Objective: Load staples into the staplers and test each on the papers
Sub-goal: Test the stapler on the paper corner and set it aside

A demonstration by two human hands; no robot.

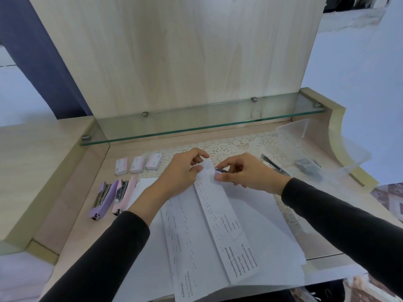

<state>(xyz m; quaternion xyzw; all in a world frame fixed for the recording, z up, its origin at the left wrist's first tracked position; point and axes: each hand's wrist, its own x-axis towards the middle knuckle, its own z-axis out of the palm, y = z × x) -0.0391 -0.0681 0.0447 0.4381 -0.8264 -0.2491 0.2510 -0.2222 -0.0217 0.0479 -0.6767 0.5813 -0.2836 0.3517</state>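
Left hand (181,173) pinches the far end of a folded printed sheet (214,214), thumb and fingers curled on its top edge. Right hand (246,173) grips a small dark stapler (222,170), fingers wrapped round it, with its nose at the right edge of the sheet near the pinched end. Whether the nose is closed on the paper can't be told. The sheet is lifted at the far end and its near end lies on a stack of white papers (266,219) on the bench (85,232). Rows of short dark staple marks run along the sheet and the page under it.

Left of the papers, a purple stapler (101,199) and a pink stapler (123,196) lie side by side, both hinged open, metal showing. Behind them are three small staple boxes (137,164) in a row, close together. Right of the hands, another stapler (274,165) lies opened out on a lace mat (231,148). Further right is a clear plastic bag (305,136) with something dark and blurred inside. A glass shelf (196,122) runs across the back above the bench. Both forearms are in black sleeves (349,225).
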